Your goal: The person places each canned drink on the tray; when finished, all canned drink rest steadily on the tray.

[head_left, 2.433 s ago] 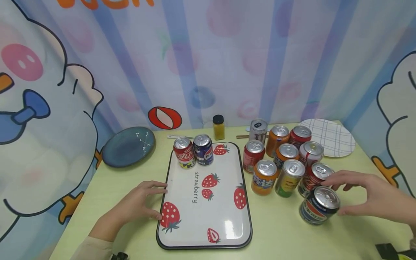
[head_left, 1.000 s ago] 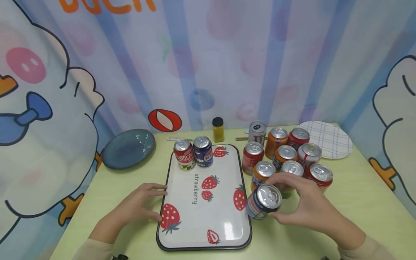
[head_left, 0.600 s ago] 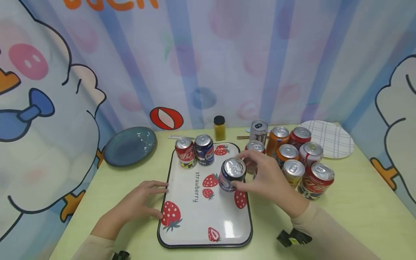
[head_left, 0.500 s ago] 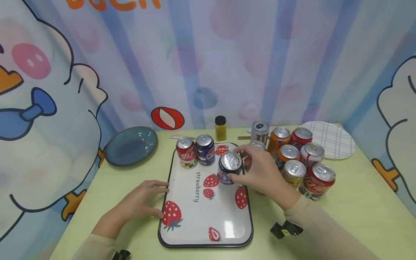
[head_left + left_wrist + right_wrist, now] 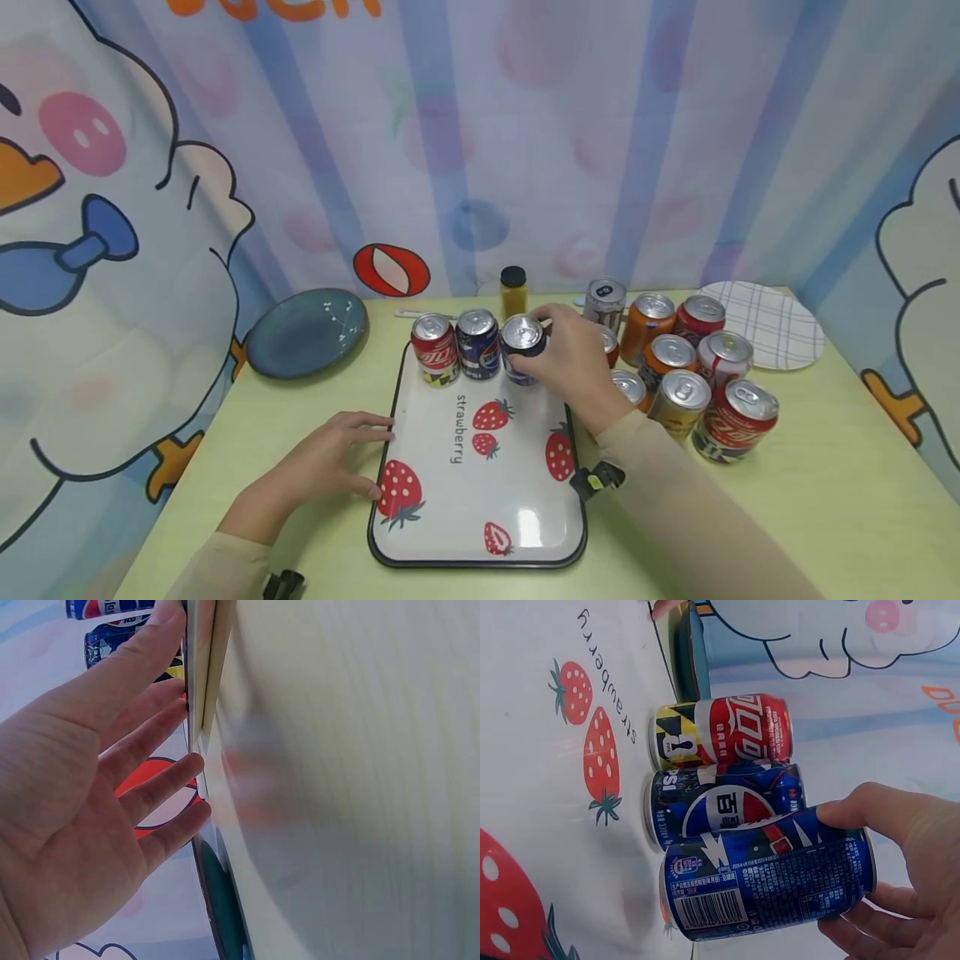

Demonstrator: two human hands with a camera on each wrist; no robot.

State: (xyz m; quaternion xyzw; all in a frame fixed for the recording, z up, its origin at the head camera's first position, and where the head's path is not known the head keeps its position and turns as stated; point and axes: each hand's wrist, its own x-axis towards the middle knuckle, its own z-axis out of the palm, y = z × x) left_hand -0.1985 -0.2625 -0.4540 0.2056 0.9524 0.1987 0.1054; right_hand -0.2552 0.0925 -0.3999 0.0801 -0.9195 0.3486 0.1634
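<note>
Three cans, head view: a row is formed along the far end of the strawberry tray (image 5: 450,517), with the red can (image 5: 435,354) at left, the middle blue can (image 5: 478,343) next to it, and the held blue can (image 5: 517,340) at right.
Right hand (image 5: 576,358): the held blue can is grasped from its right, between the thumb on the near side and the fingers beyond.
Left hand (image 5: 330,457): it is placed at the tray's left edge, well apart from the row; the held blue can is much nearer to the right hand.
Can cluster (image 5: 671,354): it is gathered on the table (image 5: 840,483), right of the tray, and is partly covered by the right hand.
Plates: the dark plate (image 5: 300,337) is set far left, the checked plate (image 5: 780,333) far right.
Jar (image 5: 513,298): something yellow is contained, under a black cap.
Left wrist view, fingers: they are extended and spread, with nothing grasped; firm contact with the tray cannot be told.
Right wrist view, long axis: the held blue can is kept roughly upright, nearly parallel to its neighbours, and is gripped towards its top.
Base and gap: whether the tray or the middle blue can is touched cannot be told.
</note>
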